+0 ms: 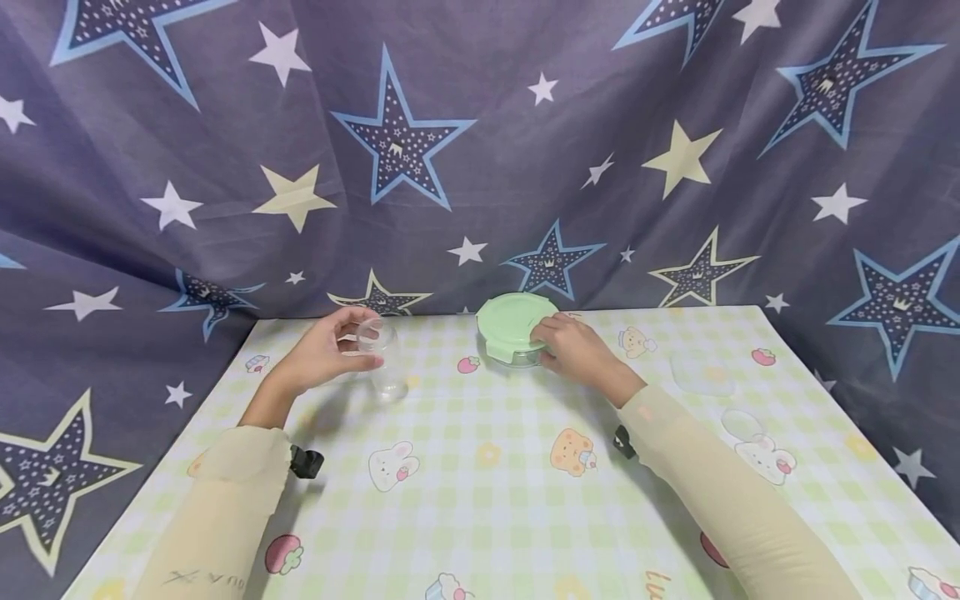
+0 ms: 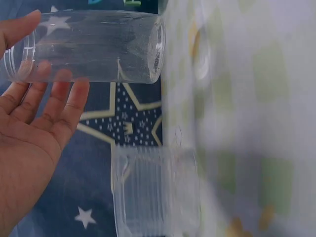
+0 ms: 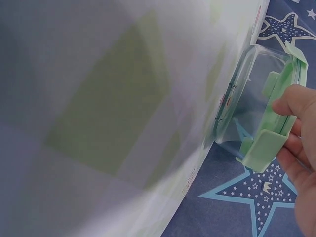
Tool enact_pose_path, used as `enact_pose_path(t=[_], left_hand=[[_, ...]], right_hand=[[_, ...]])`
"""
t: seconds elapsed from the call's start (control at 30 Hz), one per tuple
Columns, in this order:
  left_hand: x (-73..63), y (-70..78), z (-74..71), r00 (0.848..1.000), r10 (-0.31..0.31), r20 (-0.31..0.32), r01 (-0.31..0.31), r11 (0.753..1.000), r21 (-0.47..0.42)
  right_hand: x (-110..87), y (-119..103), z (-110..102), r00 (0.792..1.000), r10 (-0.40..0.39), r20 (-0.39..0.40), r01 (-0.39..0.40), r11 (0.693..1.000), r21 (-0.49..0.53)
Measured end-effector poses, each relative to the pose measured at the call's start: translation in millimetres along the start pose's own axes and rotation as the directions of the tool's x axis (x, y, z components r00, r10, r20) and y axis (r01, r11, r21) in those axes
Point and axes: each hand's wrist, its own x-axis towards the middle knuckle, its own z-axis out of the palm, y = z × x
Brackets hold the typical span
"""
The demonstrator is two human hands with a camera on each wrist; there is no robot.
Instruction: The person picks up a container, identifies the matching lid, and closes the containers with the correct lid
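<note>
My left hand (image 1: 322, 354) is at the upper part of a clear cylindrical jar (image 1: 390, 386) standing upright on the table. Its thumb lies on one side of the jar and the fingers curve round the other, some seen through the wall in the left wrist view. At the back of the table, a round glass food container (image 3: 247, 94) wears a light green lid (image 1: 513, 321) with clips. My right hand (image 1: 577, 346) grips the lid's right edge, thumb on the green rim and fingers at the far side.
A clear ribbed tub (image 2: 148, 192) stands near the left hand, hard to make out in the head view. On the right lie a clear squarish piece (image 1: 701, 375) and a clear round piece (image 1: 742, 425). A star-patterned curtain (image 1: 465, 167) hangs behind the checked tablecloth (image 1: 480, 517).
</note>
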Motion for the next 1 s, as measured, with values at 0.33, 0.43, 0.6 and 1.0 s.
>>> enact_pose_path(t=[0.33, 0.43, 0.6, 1.0], left_hand=[[21.7, 12.8, 29.1, 0.998, 0.046, 0.053, -0.043, 0.998, -0.051], [29.2, 17.0, 41.5, 0.994, 0.075, 0.077, -0.069, 0.995, -0.073], [39.5, 22.4, 61.3, 0.988, 0.104, 0.11, -0.092, 0.99, -0.108], [55.2, 26.3, 100.0, 0.974, 0.166, 0.156, -0.142, 0.977, -0.158]], right_hand=[[0.1, -1, 0, 1.0, 0.006, 0.007, -0.006, 1.0, 0.007], [-0.1, 0, 0, 1.0, 0.008, 0.007, -0.008, 1.0, 0.006], [0.2, 2, 2, 1.0, -0.001, 0.002, 0.001, 1.0, 0.013], [0.6, 1, 1, 1.0, -0.002, -0.005, 0.002, 1.0, 0.006]])
